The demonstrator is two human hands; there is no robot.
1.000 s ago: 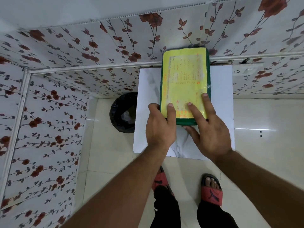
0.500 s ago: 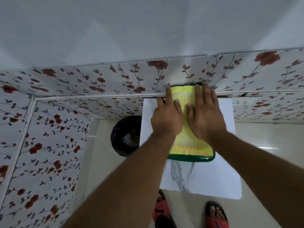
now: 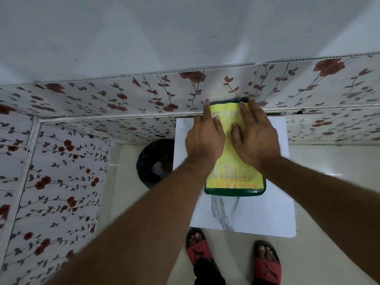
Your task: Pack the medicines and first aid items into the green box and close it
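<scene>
The green box (image 3: 234,191) lies shut on a small white marble-patterned table (image 3: 257,212), its lid covered by a yellow printed label. My left hand (image 3: 204,138) and my right hand (image 3: 255,138) both rest flat on the far half of the lid, fingers spread and reaching its back edge against the wall. No medicines or first aid items show outside the box.
A black bin (image 3: 154,163) stands on the floor left of the table. Floral wall panels (image 3: 61,171) close in the left and back sides. My feet in red sandals (image 3: 198,251) stand at the table's near edge on pale floor tiles.
Both hands slid from the near edge of the lid to its far half. The view tilted upward, so the box sits lower in the frame.
</scene>
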